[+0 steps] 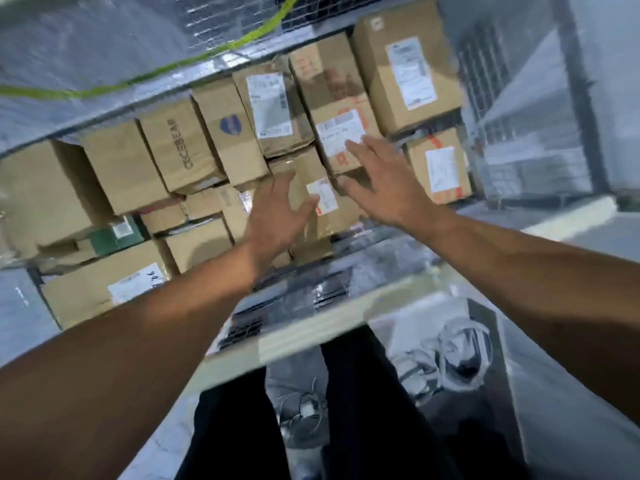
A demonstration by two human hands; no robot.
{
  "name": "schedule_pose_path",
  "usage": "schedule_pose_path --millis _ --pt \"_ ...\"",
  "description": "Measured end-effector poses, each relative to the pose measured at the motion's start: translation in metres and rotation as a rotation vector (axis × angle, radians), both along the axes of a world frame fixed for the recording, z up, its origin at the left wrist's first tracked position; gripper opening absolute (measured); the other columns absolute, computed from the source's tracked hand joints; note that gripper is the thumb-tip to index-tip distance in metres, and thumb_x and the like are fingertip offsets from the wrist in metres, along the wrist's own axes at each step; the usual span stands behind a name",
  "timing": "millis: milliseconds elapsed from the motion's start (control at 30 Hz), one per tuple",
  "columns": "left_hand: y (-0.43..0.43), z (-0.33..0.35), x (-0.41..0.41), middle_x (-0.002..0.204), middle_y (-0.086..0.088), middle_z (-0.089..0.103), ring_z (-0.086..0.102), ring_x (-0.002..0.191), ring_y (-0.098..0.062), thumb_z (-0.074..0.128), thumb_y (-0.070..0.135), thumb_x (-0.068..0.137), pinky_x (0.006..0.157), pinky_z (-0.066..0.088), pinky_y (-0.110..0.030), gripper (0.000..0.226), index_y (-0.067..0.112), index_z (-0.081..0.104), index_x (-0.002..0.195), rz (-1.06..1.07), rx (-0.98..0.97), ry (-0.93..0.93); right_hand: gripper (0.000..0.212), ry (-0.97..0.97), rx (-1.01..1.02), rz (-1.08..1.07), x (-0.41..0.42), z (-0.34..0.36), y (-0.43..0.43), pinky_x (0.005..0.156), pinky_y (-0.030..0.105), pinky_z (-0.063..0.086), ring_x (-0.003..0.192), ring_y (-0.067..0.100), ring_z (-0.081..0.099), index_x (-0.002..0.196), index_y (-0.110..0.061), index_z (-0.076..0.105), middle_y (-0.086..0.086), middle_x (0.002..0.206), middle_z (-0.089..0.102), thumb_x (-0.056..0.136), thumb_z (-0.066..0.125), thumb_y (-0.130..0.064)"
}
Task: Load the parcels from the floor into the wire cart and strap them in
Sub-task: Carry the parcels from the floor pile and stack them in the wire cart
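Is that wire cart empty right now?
No, the wire cart is packed with stacked cardboard parcels, and the left hand and right hand reach open toward them.

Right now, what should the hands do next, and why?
Probably press the small labelled box snugly into the wire cart: the left hand and right hand are open either side of it, and the green strap hangs loose behind.

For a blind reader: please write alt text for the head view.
A person's left hand and right hand, fingers open, reach toward a small labelled parcel among cardboard boxes in a wire cart. A green strap hangs across its far side.
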State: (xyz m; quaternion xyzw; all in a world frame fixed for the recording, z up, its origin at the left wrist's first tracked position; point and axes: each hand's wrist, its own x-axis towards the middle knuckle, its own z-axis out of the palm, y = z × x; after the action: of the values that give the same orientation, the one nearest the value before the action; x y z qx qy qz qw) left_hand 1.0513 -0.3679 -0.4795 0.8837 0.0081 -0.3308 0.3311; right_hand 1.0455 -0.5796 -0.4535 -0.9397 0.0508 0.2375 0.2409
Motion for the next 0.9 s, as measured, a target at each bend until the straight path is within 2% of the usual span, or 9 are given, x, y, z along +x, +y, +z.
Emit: schedule_pose_path --millis 100,167,267,367,533,667,767,833,900 --pt "-0.009 0.059 0.004 0.157 -0.015 0.045 0.037 0.146 -0.034 0.050 0.059 0.099 0.122 0.026 -0.042 0.073 0.013 0.043 0.155 -0.313 -0.001 -0.256 0.066 -0.037 -0.072 -0.174 -0.039 0.056 -0.011 0.126 0.043 0.020 0.156 0.033 0.024 0.159 -0.017 0.039 0.016 0.166 0.032 0.104 0.053 -0.050" --pt "-0.019 0.100 0.000 0.158 -0.018 0.044 0.035 0.147 -0.038 0.045 0.062 0.097 0.123 0.025 -0.047 0.076 0.014 0.043 0.155 -0.443 -0.023 -0.357 0.065 -0.075 -0.142 -0.284 -0.076 0.093 -0.017 0.124 0.044 0.024 0.153 0.034 0.029 0.158 -0.013 0.041 0.018 0.164 0.035 0.104 0.052 -0.050" --pt "-0.045 0.158 -0.024 0.167 -0.013 0.032 0.021 0.155 -0.038 0.045 0.065 0.098 0.126 0.017 -0.051 0.075 0.021 0.038 0.159 -0.567 -0.107 -0.362 0.062 -0.185 -0.200 -0.536 -0.141 0.146 -0.017 0.121 0.048 0.027 0.150 0.035 0.034 0.155 -0.011 0.045 0.021 0.159 0.039 0.105 0.053 -0.045" --pt "-0.072 0.212 -0.071 0.167 -0.006 0.033 0.018 0.157 -0.034 0.053 0.061 0.100 0.127 0.016 -0.047 0.072 0.024 0.037 0.160 -0.738 -0.190 -0.380 0.061 -0.181 -0.275 -0.841 -0.220 0.198 -0.004 0.121 0.051 0.025 0.153 0.033 0.028 0.159 -0.017 0.040 0.017 0.162 0.036 0.106 0.048 -0.048" --pt "-0.123 0.285 -0.179 0.155 -0.011 0.049 0.039 0.146 -0.036 0.054 0.059 0.098 0.121 0.029 -0.049 0.070 0.016 0.047 0.152 -1.166 -0.284 -0.478 0.064 -0.146 -0.438 -1.275 -0.375 0.269 0.033 0.119 0.057 0.028 0.152 0.032 0.030 0.158 -0.019 0.041 0.015 0.159 0.041 0.105 0.047 -0.054" --pt "-0.162 0.329 -0.283 0.163 -0.013 0.039 0.028 0.153 -0.037 0.049 0.067 0.094 0.126 0.019 -0.050 0.080 0.018 0.042 0.157 -1.433 -0.380 -0.430 0.068 -0.089 -0.484 -1.553 -0.509 0.301 0.053 0.124 0.054 0.020 0.158 0.031 0.018 0.163 -0.023 0.031 0.014 0.169 0.027 0.106 0.041 -0.058" --pt "-0.186 0.347 -0.367 0.160 -0.013 0.043 0.032 0.149 -0.039 0.038 0.071 0.089 0.122 0.026 -0.054 0.085 0.018 0.043 0.155 -1.643 -0.426 -0.453 0.067 -0.086 -0.481 -1.781 -0.603 0.310 0.069 0.125 0.054 0.016 0.159 0.030 0.014 0.164 -0.026 0.028 0.013 0.170 0.024 0.106 0.039 -0.058" --pt "-0.196 0.352 -0.423 0.160 -0.013 0.043 0.033 0.149 -0.040 0.040 0.072 0.092 0.122 0.026 -0.054 0.083 0.020 0.042 0.156 -1.766 -0.464 -0.441 0.067 -0.092 -0.454 -1.932 -0.659 0.313 0.086 0.126 0.054 0.013 0.160 0.029 0.011 0.164 -0.029 0.028 0.011 0.171 0.022 0.105 0.039 -0.060" --pt "-0.201 0.352 -0.479 0.165 -0.010 0.036 0.025 0.155 -0.036 0.047 0.069 0.098 0.126 0.019 -0.052 0.076 0.025 0.039 0.158 -1.853 -0.465 -0.403 0.067 -0.082 -0.433 -2.060 -0.710 0.310 0.105 0.126 0.053 0.010 0.160 0.028 0.010 0.163 -0.030 0.028 0.010 0.171 0.021 0.105 0.039 -0.061"
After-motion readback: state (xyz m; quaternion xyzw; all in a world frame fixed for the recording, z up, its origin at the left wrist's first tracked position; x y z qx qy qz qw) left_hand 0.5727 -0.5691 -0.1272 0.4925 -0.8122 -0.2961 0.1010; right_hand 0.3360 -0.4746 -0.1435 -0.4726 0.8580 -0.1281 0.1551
